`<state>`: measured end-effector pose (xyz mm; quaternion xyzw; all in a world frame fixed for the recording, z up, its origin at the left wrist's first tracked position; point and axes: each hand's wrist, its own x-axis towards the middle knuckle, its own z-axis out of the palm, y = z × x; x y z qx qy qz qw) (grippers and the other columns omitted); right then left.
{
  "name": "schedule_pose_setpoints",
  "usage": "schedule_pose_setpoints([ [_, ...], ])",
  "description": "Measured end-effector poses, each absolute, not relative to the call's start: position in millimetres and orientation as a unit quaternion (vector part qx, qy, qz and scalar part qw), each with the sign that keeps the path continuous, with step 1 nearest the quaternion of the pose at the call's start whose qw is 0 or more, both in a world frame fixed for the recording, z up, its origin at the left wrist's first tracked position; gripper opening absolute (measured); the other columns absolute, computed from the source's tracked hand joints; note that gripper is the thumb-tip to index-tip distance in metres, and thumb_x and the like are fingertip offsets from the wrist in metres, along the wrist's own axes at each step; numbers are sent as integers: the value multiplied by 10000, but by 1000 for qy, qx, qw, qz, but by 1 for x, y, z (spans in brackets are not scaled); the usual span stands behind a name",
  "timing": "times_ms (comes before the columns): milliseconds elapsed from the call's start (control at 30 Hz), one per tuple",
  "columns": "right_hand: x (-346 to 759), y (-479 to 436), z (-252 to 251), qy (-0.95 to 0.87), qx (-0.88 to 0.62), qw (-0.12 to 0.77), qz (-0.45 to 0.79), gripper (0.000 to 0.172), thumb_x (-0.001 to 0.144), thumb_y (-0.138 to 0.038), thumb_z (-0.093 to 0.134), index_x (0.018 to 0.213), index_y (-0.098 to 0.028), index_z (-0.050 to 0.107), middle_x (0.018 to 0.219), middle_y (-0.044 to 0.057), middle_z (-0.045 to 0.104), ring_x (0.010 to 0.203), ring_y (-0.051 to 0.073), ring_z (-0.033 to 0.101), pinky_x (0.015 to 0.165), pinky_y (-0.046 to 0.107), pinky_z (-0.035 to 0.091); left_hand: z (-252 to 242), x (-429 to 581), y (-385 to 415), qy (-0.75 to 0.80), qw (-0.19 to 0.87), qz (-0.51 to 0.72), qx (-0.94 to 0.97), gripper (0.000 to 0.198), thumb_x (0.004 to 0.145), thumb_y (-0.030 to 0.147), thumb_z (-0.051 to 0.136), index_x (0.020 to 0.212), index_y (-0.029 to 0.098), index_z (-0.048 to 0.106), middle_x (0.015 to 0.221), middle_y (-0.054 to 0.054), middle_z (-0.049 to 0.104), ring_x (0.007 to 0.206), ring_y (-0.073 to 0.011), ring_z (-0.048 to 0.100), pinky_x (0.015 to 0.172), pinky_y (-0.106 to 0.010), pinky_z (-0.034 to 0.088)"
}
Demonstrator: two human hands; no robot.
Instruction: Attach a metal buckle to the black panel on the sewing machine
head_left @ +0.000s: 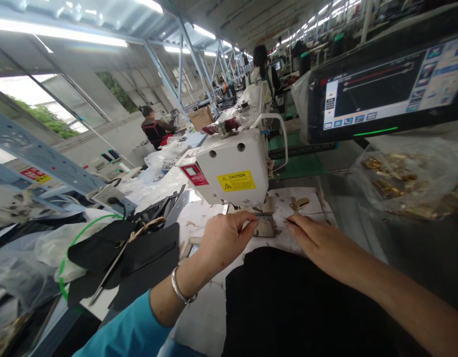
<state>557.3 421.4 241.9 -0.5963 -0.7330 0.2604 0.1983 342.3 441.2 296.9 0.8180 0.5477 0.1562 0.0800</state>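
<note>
Head view, looking down along a long sewing line. The person's left hand [224, 239], with a silver bangle [179, 292] at the wrist and a blue sleeve [121, 332] behind it, is half curled, its fingertips at the edge of a small rectangular piece [265, 227]. I can't tell whether that hand is gripping it. The piece lies on the white counter [204, 322], just in front of a white sewing machine head [232, 166] with a yellow caution label [236, 181].

The right hand [318, 243] comes in from the other side, fingers extended and close together, their tips just beside the piece. From here I can't tell whether they are pinching anything. A gold-coloured metal fitting [300, 203] lies near those fingertips.

A black panel [288, 307] fills the foreground beneath both arms, and more black pieces [147, 258] are heaped to the left with a green cord [76, 243] among them. To the right, a clear plastic bag of gold-coloured fittings [396, 178] sits below a lit touchscreen [373, 94]. Further along the line, 2 co-workers [260, 69] are seated at their stations, 1 of them beside a cardboard box [201, 118].
</note>
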Motion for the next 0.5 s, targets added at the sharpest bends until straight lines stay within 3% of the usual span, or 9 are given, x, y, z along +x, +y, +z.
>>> schedule_pose_setpoints([
  [100, 554, 420, 243, -763, -577, 198, 213, 317, 977, -316, 349, 1142, -205, 597, 1103, 103, 659, 967, 289, 645, 817, 432, 463, 297, 344, 439, 537, 83, 156, 825, 205, 901, 316, 565, 971, 269, 752, 459, 69, 464, 438, -87, 388, 496, -227, 274],
  [333, 546, 419, 254, -775, -560, 193, 220, 211, 933, -215, 479, 1026, -176, 665, 978, 83, 665, 892, 259, 651, 771, 390, 460, 295, 350, 435, 509, 100, 164, 839, 195, 881, 254, 582, 945, 276, 765, 490, 59, 521, 435, -88, 385, 469, -217, 279],
  [500, 541, 423, 248, -773, -549, 222, 228, 217, 909, -173, 487, 976, -172, 693, 974, 92, 698, 890, 256, 656, 777, 374, 455, 286, 350, 436, 486, 146, 192, 840, 205, 901, 286, 574, 983, 276, 762, 609, 34, 626, 508, -95, 470, 481, -204, 318],
])
